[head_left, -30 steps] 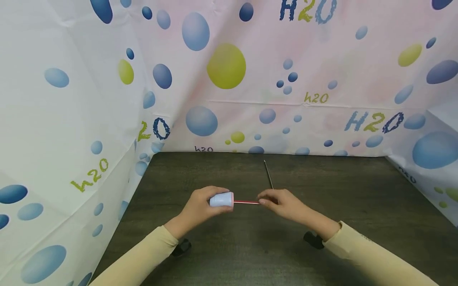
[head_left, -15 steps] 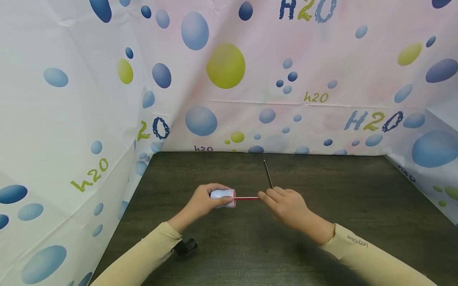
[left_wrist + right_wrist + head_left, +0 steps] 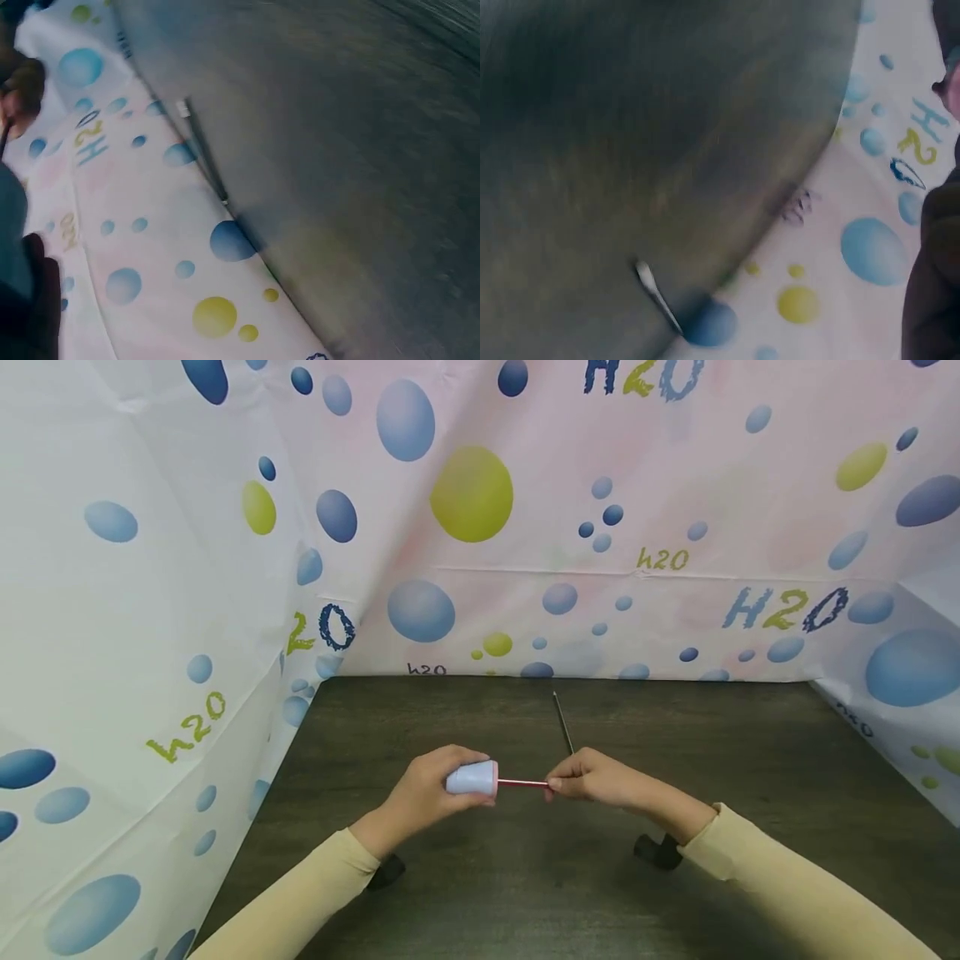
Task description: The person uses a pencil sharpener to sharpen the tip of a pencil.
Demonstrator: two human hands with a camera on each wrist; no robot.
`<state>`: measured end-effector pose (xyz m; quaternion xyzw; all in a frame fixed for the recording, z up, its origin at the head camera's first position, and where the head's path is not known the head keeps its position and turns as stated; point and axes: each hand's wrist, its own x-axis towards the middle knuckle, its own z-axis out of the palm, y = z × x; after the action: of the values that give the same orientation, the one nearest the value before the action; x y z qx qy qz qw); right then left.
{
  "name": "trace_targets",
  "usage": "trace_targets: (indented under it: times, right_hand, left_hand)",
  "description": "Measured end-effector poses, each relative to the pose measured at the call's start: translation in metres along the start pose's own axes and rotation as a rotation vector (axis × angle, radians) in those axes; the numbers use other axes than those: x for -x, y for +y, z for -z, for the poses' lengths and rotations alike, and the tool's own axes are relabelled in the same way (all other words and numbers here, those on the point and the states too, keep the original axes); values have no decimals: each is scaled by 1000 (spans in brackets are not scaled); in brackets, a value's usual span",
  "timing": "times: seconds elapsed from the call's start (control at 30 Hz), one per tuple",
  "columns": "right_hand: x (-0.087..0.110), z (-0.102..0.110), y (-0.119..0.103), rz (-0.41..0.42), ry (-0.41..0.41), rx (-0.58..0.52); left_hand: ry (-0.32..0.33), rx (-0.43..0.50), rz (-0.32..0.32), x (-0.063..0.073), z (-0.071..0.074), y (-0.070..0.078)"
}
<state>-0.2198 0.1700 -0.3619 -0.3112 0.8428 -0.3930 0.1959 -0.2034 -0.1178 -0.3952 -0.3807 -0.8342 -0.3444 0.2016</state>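
My left hand (image 3: pixel 416 789) grips a light blue pencil sharpener (image 3: pixel 471 778) with a pink rim, fingers over its top and thumb below. From the rimmed end a slim red pencil (image 3: pixel 522 783) runs to the right, its tip hidden inside. Its other end is pinched between the thumb and fingers of my right hand (image 3: pixel 600 779). Both hands are held over the dark table. Only edges of my left hand (image 3: pixel 45 300) and right hand (image 3: pixel 934 277) show, dark and blurred, in the wrist views.
A dark, thin pencil (image 3: pixel 562 722) lies on the table (image 3: pixel 420 710) behind my right hand, with a pale near end (image 3: pixel 184 110) in the left wrist view. A white sheet (image 3: pixel 637 485) with blue and green dots walls the back and sides.
My right hand rolled over, back upward, half a second ago and has turned back now, still at the pencil's end. The sharpener has shifted slightly right and rolled in my left hand.
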Motion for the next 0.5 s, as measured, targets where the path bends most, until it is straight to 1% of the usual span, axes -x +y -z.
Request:
trace_targets:
  times: [0.03,0.07,0.13,0.17,0.2,0.27,0.33,0.4,0.5]
  right_hand:
    - [0,1,1,9,15,29]
    - [0,2,1,37,47,83]
    - [1,1,1,104,138,233]
    - [2,0,1,139,191,310]
    - [3,-2,2,179,240,383]
    - [3,-4,3,271,341,519]
    - [3,-6,5,374,439,633]
    - [1,-5,9,507,529,710]
    - [-3,-3,14,727,660,820]
  left_hand:
    - [-37,43,88,-1,2,1]
    - [-69,87,186,-3,5,2]
    - [-119,157,362,-7,11,2]
    - [-137,186,428,-9,14,2]
    - [-153,215,482,-10,17,1]
    - [-179,262,552,-13,22,0]
    - [-191,310,593,-14,25,-2]
    - [-177,368,611,-14,27,-3]
    - [-136,440,619,-15,26,-6]
